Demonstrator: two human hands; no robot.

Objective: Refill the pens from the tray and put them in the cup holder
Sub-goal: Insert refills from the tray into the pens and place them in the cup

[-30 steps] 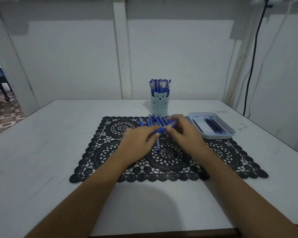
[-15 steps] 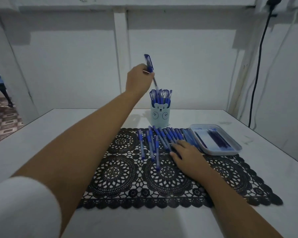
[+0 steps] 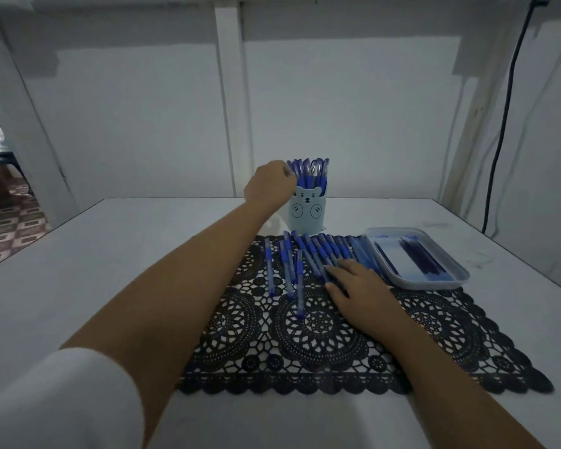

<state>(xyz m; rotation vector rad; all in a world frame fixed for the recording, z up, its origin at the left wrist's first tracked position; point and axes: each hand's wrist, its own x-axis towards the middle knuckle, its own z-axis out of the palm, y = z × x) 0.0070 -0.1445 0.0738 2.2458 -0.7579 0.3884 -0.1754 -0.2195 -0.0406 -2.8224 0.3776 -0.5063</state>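
Observation:
The light-blue bear cup holder (image 3: 306,210) stands at the back of the black lace mat (image 3: 337,345), filled with several blue pens (image 3: 313,173). My left hand (image 3: 268,187) is at the cup's left rim, fingers curled, thumb pinching the top of the leftmost pen standing in the cup. A row of several blue pens (image 3: 318,251) lies on the mat in front of the cup. My right hand (image 3: 358,288) rests flat on the near ends of that row, fingers straight. The white tray (image 3: 454,280) at the right holds dark refills (image 3: 421,259).
The white table (image 3: 94,270) carries the mat. Three pens (image 3: 289,273) lie apart at the left of the row. A black cable (image 3: 502,124) hangs down the right wall. A doorway to a tiled floor (image 3: 4,228) opens at the far left.
My left hand has carried a pen from the mat up over the cup and lowered it among the pens there. My right hand stays on the row of pens.

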